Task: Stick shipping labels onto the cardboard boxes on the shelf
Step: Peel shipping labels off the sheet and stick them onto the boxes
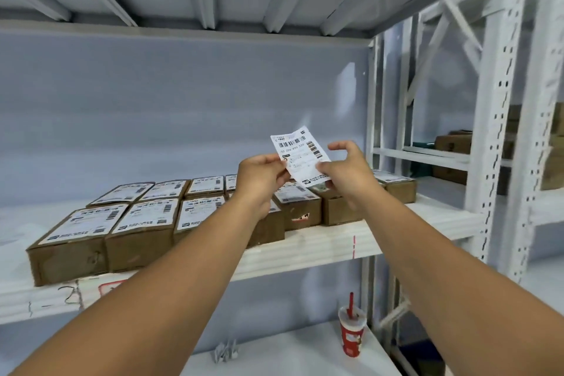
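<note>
A white shipping label point(300, 154) with barcodes is held up in the air above the shelf. My left hand point(261, 177) pinches its left edge. My right hand point(348, 168) pinches its lower right corner, the upper fingers spread loosely. Below, several brown cardboard boxes point(140, 232) stand in two rows on the white shelf point(335, 241); the visible tops carry white labels. A box point(335, 207) right under my right hand shows a brown front, its top mostly hidden by the hand.
White slotted shelf uprights point(494, 137) stand to the right, with more brown boxes point(451, 143) on a neighbouring rack. On the lower shelf stands a red paper cup with a straw point(351, 333) and a small folded white paper piece point(225, 351).
</note>
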### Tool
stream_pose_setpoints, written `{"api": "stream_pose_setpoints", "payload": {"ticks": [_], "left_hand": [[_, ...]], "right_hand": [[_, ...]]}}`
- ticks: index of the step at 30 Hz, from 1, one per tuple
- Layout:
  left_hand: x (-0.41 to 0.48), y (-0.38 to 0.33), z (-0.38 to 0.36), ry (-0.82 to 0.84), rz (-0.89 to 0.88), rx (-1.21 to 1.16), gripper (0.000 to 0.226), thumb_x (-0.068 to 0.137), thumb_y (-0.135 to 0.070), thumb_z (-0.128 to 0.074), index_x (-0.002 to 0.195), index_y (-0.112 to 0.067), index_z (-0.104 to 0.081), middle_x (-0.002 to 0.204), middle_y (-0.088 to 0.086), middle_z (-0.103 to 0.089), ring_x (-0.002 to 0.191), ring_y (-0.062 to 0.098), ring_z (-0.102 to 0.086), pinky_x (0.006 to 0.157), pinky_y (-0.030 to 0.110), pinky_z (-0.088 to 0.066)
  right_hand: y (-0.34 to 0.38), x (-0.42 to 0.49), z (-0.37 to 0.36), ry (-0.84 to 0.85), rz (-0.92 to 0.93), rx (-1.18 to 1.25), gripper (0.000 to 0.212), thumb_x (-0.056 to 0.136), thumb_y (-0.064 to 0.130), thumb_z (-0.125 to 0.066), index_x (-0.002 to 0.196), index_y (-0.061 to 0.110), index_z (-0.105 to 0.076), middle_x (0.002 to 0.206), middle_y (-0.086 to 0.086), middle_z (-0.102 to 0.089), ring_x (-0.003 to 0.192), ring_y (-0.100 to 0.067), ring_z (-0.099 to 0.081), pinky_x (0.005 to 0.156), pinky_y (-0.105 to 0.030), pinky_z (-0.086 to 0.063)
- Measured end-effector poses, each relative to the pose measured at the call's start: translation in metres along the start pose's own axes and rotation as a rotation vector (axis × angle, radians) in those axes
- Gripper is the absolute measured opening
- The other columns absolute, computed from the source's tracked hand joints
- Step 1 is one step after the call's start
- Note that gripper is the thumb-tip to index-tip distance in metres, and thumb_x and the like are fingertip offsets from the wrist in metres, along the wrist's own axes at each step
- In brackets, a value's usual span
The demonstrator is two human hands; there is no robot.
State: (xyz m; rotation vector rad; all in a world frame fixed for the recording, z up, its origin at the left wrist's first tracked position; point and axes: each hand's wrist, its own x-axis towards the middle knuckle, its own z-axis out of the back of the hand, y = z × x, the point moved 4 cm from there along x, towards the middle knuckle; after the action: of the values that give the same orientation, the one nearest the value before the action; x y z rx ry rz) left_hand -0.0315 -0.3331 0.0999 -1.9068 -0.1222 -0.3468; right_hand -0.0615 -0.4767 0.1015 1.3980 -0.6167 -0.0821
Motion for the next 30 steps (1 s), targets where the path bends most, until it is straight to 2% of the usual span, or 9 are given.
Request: {"api": "stream_pose_setpoints", "payload": {"ticks": [4,7,9,12,14,18,23,28,30], "left_hand": [[0.018,0.013,-0.021,0.098,-0.058,0.275,0.018,0.093,-0.001,-0.048,0.104,-0.007,-0.061,0.103,0.006,-0.069,0.084,0.015,-0.067,0.076,0.023,-0.055],[0.032,0.026,-0.03,0.138,-0.146,0.812,0.051,0.095,-0.021,-0.049,0.143,-0.016,-0.033,0.126,0.001,-0.059,0.108,0.022,-0.06,0.088,0.031,-0.049],[0.039,0.038,-0.03,0.175,-0.179,1.126,0.062,0.097,-0.034,-0.046,0.149,-0.016,-0.016,0.138,0.008,-0.048,0.118,0.028,-0.052,0.094,0.036,-0.046],[0.044,0.058,-0.027,0.295,-0.207,1.404,0.063,0.094,-0.049,-0.044,0.147,-0.019,-0.025,0.139,0.01,-0.049,0.124,0.028,-0.047,0.096,0.035,-0.043],[0.044,0.062,-0.023,0.329,-0.206,1.403,0.062,0.09,-0.048,-0.053,0.142,-0.021,-0.035,0.136,0.007,-0.052,0.123,0.025,-0.049,0.095,0.032,-0.042],[0.045,0.063,-0.022,0.374,-0.263,1.405,0.063,0.081,-0.036,-0.07,0.137,-0.02,-0.044,0.136,0.003,-0.053,0.125,0.018,-0.049,0.1,0.031,-0.042],[0.044,0.064,-0.02,0.363,-0.284,1.418,0.055,0.079,-0.034,-0.072,0.129,-0.018,-0.052,0.129,0.006,-0.057,0.121,0.02,-0.05,0.097,0.03,-0.043],[0.045,0.063,-0.021,0.406,-0.321,1.419,0.056,0.083,-0.031,-0.069,0.133,-0.019,-0.049,0.134,0.006,-0.053,0.124,0.019,-0.047,0.098,0.026,-0.04],[0.046,0.065,-0.022,0.445,-0.333,1.442,0.06,0.084,-0.033,-0.067,0.138,-0.024,-0.042,0.138,0.006,-0.049,0.126,0.02,-0.045,0.1,0.028,-0.038]], "right_hand": [[-0.013,0.019,0.025,-0.131,0.01,-0.045,0.024,0.087,0.006,-0.057,0.092,0.027,-0.046,0.09,-0.009,-0.066,0.076,-0.029,-0.066,0.062,-0.04,-0.053],[-0.024,0.034,0.044,-0.274,0.007,-0.085,0.024,0.088,0.007,-0.054,0.08,0.028,-0.044,0.098,-0.009,-0.066,0.083,-0.03,-0.067,0.058,-0.035,-0.048],[-0.029,0.04,0.054,-0.345,0.004,-0.1,0.023,0.088,0.006,-0.051,0.083,0.028,-0.047,0.102,-0.006,-0.064,0.083,-0.027,-0.067,0.06,-0.037,-0.054],[-0.036,0.049,0.058,-0.305,0.012,-0.223,0.026,0.087,0.003,-0.045,0.096,0.026,-0.055,0.097,-0.005,-0.062,0.076,-0.023,-0.064,0.05,-0.03,-0.044],[-0.039,0.052,0.055,-0.28,0.024,-0.299,0.027,0.086,0.003,-0.045,0.092,0.025,-0.06,0.094,-0.004,-0.061,0.07,-0.019,-0.059,0.051,-0.026,-0.037],[-0.045,0.061,0.042,-0.204,0.011,-0.351,0.03,0.086,0.005,-0.046,0.079,0.023,-0.07,0.09,-0.001,-0.065,0.08,-0.022,-0.058,0.061,-0.023,-0.039],[-0.045,0.066,0.032,-0.175,-0.036,-0.461,0.033,0.085,0.003,-0.042,0.095,0.003,-0.073,0.09,-0.012,-0.067,0.075,-0.023,-0.052,0.059,-0.025,-0.039],[-0.045,0.07,0.033,-0.165,-0.044,-0.571,0.031,0.086,0.002,-0.044,0.102,-0.003,-0.069,0.101,-0.018,-0.069,0.091,-0.029,-0.061,0.071,-0.034,-0.052],[-0.045,0.071,0.033,-0.154,-0.023,-0.596,0.033,0.084,0.0,-0.042,0.103,-0.006,-0.068,0.102,-0.02,-0.068,0.085,-0.029,-0.06,0.069,-0.031,-0.05]]}}
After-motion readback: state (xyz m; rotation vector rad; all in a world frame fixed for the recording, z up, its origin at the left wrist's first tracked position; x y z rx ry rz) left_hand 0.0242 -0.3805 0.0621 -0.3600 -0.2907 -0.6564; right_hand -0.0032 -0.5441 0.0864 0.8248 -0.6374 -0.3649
